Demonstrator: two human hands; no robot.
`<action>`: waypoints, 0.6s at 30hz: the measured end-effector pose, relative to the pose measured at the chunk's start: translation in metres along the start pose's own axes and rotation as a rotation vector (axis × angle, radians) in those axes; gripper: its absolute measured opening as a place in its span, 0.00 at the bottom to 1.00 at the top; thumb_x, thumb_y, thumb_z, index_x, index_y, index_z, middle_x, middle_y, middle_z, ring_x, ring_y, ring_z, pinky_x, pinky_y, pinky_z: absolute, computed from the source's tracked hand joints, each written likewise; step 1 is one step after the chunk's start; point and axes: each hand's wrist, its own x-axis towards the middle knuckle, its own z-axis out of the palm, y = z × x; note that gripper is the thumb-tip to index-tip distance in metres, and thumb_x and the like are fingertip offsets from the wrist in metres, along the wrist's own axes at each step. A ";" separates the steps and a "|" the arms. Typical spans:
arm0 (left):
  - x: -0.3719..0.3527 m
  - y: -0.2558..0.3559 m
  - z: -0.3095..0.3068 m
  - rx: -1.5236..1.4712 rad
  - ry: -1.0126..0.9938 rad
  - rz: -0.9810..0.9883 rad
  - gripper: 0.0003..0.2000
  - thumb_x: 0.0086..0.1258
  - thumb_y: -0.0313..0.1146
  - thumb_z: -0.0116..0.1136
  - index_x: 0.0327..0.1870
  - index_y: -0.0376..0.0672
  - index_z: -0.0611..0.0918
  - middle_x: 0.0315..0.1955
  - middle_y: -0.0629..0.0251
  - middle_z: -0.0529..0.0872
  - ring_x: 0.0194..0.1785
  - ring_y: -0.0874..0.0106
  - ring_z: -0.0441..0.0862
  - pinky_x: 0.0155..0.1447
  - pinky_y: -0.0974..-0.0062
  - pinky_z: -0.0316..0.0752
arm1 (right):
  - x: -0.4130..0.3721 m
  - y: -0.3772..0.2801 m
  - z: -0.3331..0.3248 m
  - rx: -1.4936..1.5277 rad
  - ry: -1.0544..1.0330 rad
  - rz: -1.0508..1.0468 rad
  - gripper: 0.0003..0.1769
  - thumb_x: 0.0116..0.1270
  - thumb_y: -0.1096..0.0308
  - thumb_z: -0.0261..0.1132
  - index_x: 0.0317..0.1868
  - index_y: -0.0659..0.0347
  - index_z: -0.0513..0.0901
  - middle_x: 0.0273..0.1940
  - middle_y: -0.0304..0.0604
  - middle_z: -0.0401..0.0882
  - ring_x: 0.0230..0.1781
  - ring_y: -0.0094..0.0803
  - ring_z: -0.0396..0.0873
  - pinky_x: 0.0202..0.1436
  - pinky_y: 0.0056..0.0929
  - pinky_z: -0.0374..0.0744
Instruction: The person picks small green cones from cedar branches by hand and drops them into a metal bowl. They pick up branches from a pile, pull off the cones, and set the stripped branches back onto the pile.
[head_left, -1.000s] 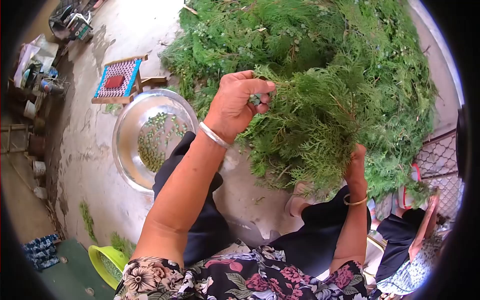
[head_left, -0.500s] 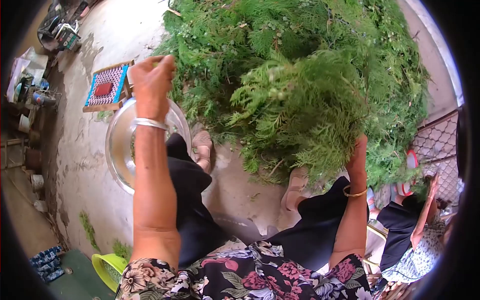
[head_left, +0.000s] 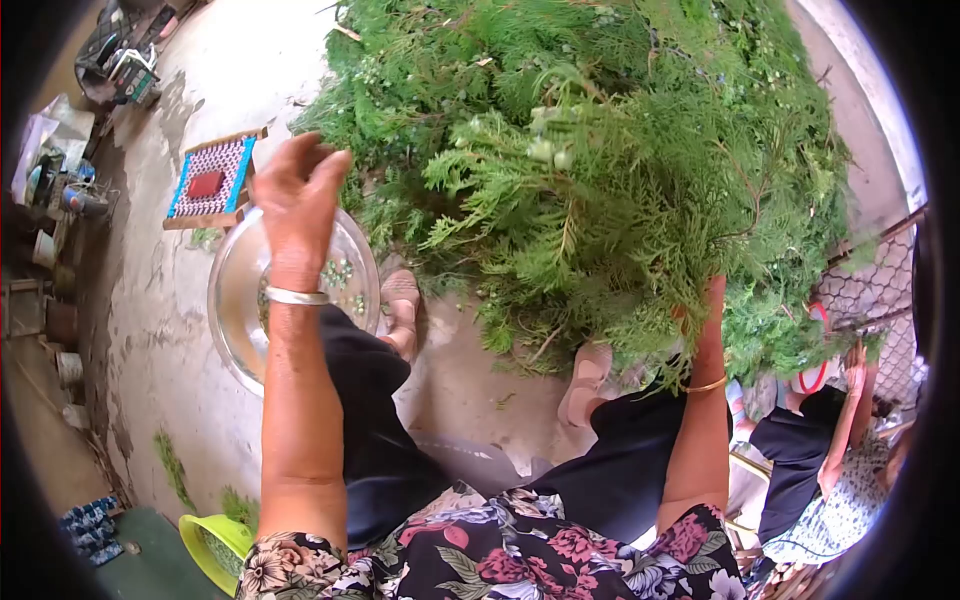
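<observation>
My left hand hovers over a wide metal basin on the concrete floor, fingers spread and palm down, with nothing seen in it. Small green seed cones lie in the basin. My right hand is mostly buried under a big leafy green branch, gripping its stem and holding it upright in front of me. A few pale green cones hang near the branch's top.
A large heap of cut green branches fills the floor ahead. A small woven stool stands beyond the basin. A yellow-green tub sits near my left side. Another person sits at the right by a metal grate.
My left hand left the branch, swung left to the basin with fingers closed, and now is spread open over it. The branch has tilted closer to me.
</observation>
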 end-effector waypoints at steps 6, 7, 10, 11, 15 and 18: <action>-0.021 0.038 0.048 -0.346 -0.494 -0.043 0.12 0.61 0.20 0.60 0.47 0.33 0.82 0.35 0.64 0.86 0.36 0.79 0.81 0.39 0.81 0.77 | -0.010 -0.017 0.047 -0.142 -0.076 0.045 0.23 0.75 0.49 0.44 0.58 0.56 0.71 0.51 0.36 0.76 0.51 0.25 0.76 0.52 0.29 0.77; -0.023 0.038 0.055 -0.242 -0.499 0.101 0.15 0.59 0.21 0.61 0.48 0.32 0.81 0.36 0.61 0.86 0.37 0.74 0.82 0.40 0.78 0.78 | -0.009 -0.020 0.051 -0.143 -0.080 0.048 0.23 0.75 0.49 0.44 0.58 0.56 0.71 0.51 0.36 0.76 0.51 0.25 0.76 0.52 0.29 0.77; -0.027 0.043 0.069 -0.073 -0.460 0.288 0.15 0.55 0.23 0.64 0.45 0.30 0.80 0.35 0.58 0.86 0.37 0.70 0.83 0.39 0.74 0.77 | -0.008 -0.018 0.055 -0.137 -0.170 0.102 0.23 0.73 0.47 0.47 0.56 0.55 0.73 0.49 0.35 0.76 0.50 0.25 0.76 0.53 0.30 0.75; -0.028 0.048 0.071 0.019 -0.466 0.286 0.14 0.54 0.23 0.66 0.41 0.29 0.80 0.31 0.58 0.85 0.35 0.70 0.82 0.38 0.72 0.76 | -0.007 -0.010 0.048 -0.100 -0.121 0.105 0.23 0.73 0.47 0.47 0.56 0.54 0.73 0.49 0.35 0.76 0.49 0.25 0.76 0.53 0.30 0.75; -0.028 0.052 0.079 0.099 -0.526 0.201 0.09 0.54 0.23 0.65 0.30 0.29 0.77 0.21 0.64 0.80 0.27 0.75 0.77 0.32 0.73 0.72 | -0.010 -0.013 0.054 -0.060 0.009 0.150 0.19 0.72 0.50 0.48 0.52 0.53 0.73 0.47 0.34 0.74 0.46 0.24 0.75 0.51 0.29 0.75; -0.025 0.051 0.077 -0.171 -0.495 0.102 0.06 0.57 0.22 0.63 0.27 0.31 0.76 0.18 0.69 0.76 0.24 0.80 0.73 0.29 0.78 0.70 | -0.004 -0.009 0.049 -0.047 0.062 0.201 0.15 0.71 0.52 0.49 0.47 0.52 0.73 0.42 0.34 0.72 0.44 0.24 0.74 0.50 0.29 0.75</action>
